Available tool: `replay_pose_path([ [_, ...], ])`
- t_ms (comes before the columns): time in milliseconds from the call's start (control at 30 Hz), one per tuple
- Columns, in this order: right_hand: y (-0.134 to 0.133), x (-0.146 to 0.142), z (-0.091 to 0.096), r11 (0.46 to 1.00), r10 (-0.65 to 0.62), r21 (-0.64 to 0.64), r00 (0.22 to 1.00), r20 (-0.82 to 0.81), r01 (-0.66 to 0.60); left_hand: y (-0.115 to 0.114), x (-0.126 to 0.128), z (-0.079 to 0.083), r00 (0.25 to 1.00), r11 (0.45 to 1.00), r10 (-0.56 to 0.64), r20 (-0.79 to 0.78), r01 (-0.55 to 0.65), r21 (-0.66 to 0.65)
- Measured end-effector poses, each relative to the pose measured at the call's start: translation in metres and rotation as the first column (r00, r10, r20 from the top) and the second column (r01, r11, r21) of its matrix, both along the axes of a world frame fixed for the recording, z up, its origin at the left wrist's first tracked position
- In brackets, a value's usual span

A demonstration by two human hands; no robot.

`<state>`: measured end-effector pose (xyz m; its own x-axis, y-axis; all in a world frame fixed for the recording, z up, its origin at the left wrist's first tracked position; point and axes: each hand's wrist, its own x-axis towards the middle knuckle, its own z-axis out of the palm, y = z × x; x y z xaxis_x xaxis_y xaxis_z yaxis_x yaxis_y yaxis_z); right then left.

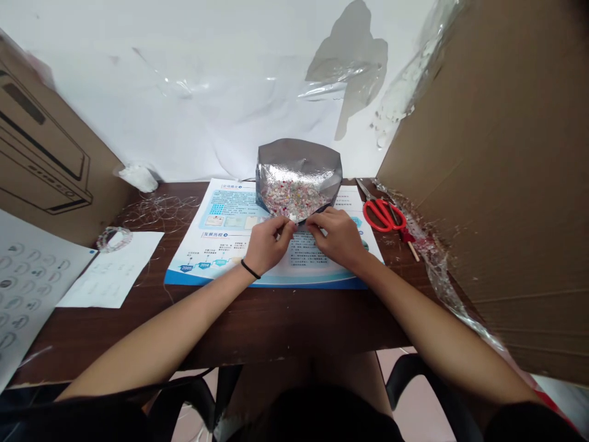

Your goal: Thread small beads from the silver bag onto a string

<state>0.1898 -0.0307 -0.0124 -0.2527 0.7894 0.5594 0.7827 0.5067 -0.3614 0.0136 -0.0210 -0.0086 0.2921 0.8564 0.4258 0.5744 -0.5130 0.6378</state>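
An opened silvery foil bag (299, 158) stands on the printed sheet (317, 279), with many small multicoloured beads (294, 196) inside. My left hand (271, 242) is at the bag's front edge, thumb and forefinger pinched together. Close beside it, my right hand (335, 236) makes a similar pinch, its fingertips a short way from the left ones. Whatever lies between the fingertips of either hand is too small to make out. A black band circles my left wrist.
Red-handled scissors (384, 215) lie right of the bag. Left are tangled clear thread (161, 209), a beaded ring (114, 239) on white paper (110, 276), and a white bundle (139, 177). Cardboard (506, 184) walls both sides; crumpled clear plastic (437, 270) runs along the right one.
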Motion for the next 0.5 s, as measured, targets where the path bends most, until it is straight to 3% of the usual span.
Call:
replay_pose_path([
  [167,0.010,0.008,-0.004,0.989,-0.136,0.042,0.986,-0.095,0.141,0.011,-0.013,0.011,0.989,0.969,0.146,0.005,-0.144,0.201],
  [267,0.013,0.009,-0.005,0.988,-0.151,0.020,0.984,-0.093,0.154,0.030,-0.013,0.020,0.983,0.960,0.115,-0.146,-0.072,0.270],
  [367,0.014,0.009,-0.007,0.989,-0.149,-0.012,0.986,-0.078,0.148,0.053,-0.002,0.026,0.918,0.976,-0.001,-0.396,0.086,0.198],
  [500,0.015,0.011,-0.007,0.990,-0.140,-0.006,0.987,-0.077,0.140,0.074,0.017,0.025,0.793,0.996,-0.052,-0.607,0.086,0.027],
])
